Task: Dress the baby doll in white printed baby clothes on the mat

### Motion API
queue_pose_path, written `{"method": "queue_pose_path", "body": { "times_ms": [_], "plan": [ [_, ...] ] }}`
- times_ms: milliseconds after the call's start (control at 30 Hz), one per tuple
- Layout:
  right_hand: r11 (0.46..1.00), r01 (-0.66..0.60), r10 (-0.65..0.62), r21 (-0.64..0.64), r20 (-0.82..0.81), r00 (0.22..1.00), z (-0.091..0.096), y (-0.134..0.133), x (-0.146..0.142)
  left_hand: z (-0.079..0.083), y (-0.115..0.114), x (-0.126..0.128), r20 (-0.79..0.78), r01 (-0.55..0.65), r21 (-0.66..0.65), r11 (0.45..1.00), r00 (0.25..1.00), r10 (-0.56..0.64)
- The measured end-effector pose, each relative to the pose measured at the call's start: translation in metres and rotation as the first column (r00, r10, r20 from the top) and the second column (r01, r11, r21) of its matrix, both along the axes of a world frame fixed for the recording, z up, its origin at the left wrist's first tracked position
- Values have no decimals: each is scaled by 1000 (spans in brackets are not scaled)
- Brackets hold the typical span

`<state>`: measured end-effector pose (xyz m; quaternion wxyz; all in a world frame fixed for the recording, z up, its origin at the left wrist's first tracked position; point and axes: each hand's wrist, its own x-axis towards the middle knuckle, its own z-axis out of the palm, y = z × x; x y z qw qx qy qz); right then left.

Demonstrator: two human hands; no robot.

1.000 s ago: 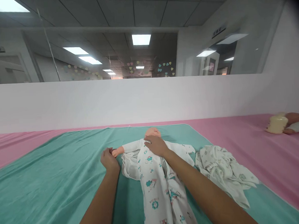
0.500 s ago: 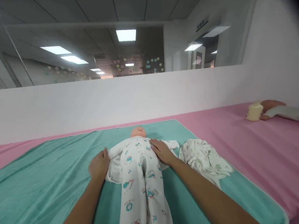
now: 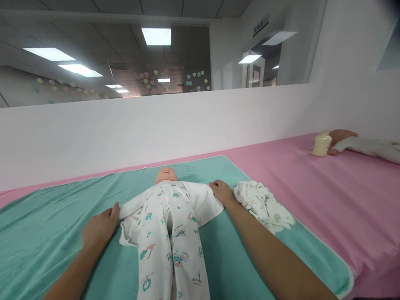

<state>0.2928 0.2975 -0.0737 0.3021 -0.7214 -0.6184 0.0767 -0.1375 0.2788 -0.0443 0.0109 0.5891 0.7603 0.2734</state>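
Observation:
A baby doll lies on its back, its head (image 3: 166, 174) at the far end and the rest covered by white baby clothes (image 3: 168, 243) with teal and pink prints. The long printed legs stretch toward me. Plain white sleeves spread out to both sides. At the left, my left hand (image 3: 100, 226) is closed with thumb and fingers on the end of the left sleeve (image 3: 130, 207). My right hand (image 3: 221, 193) is closed at the outer end of the right sleeve (image 3: 203, 197), fingertips on the cloth. The doll's arms are hidden.
A crumpled printed white cloth (image 3: 262, 205) lies right of my right hand on the green blanket (image 3: 64, 214). Pink sheeting (image 3: 326, 196) covers the surface beneath. A cream bottle (image 3: 321, 144) stands at far right beside a second doll (image 3: 374, 147). A white wall with a window runs behind.
My right hand has moved from the doll's chest out to the sleeve end, and the right side of the clothes now lies spread wider. My left hand stays at the left sleeve. The view has shifted right.

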Motion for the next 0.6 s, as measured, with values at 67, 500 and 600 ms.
{"method": "queue_pose_path", "body": {
  "times_ms": [67, 500, 600],
  "plan": [
    [999, 46, -46, -8, -4, 999, 0, 0, 4, 2, -1, -3, -103, -3, -112, 994, 995, -8],
    [988, 152, -151, -38, 26, 988, -7, 2, 32, 11, -7, -2, -101, -242, -212, 947, 969, 225],
    [985, 175, -175, -4, 35, 984, -5, 0, 35, 11, -9, -2, -76, -249, -209, 946, 968, 238]
  ]
}}
